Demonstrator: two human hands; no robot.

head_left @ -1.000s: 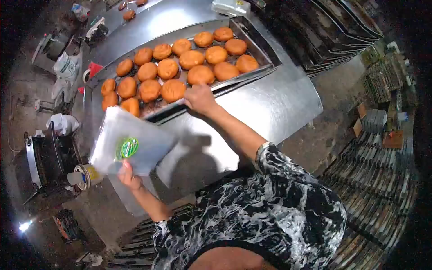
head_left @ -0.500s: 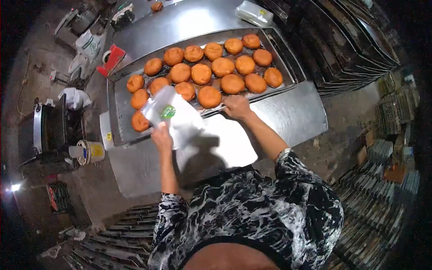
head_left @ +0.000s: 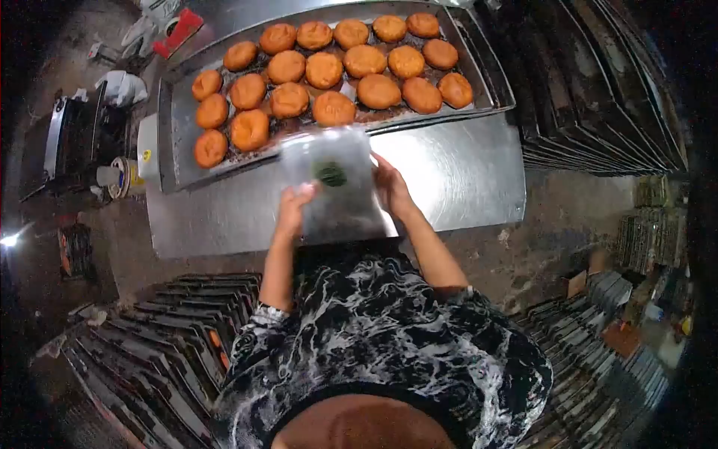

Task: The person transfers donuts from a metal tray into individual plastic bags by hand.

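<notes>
A clear plastic bag (head_left: 348,206) with a green printed mark spans the space between my hands, over the near edge of the metal table. My left hand (head_left: 294,209) grips its left side, thumb on top of the plastic. At the right edge is my right hand (head_left: 394,187), its fingers curled against the bag and partly hidden behind it. Just beyond the bag, round orange-brown buns (head_left: 334,109) lie in rows in a large metal tray (head_left: 179,153). The top of the bag overlaps the tray's near rim.
The shiny metal table (head_left: 471,168) carries the tray. Tall dark trays (head_left: 576,82) stand stacked at the right, with more racked trays (head_left: 172,329) at lower left. A red object (head_left: 179,34) and a bucket (head_left: 127,177) are off to the left.
My right hand has left the tray's near edge and come to the bag's right side. The bag has moved rightward and now lies flatter between both hands. The view has shifted toward my body.
</notes>
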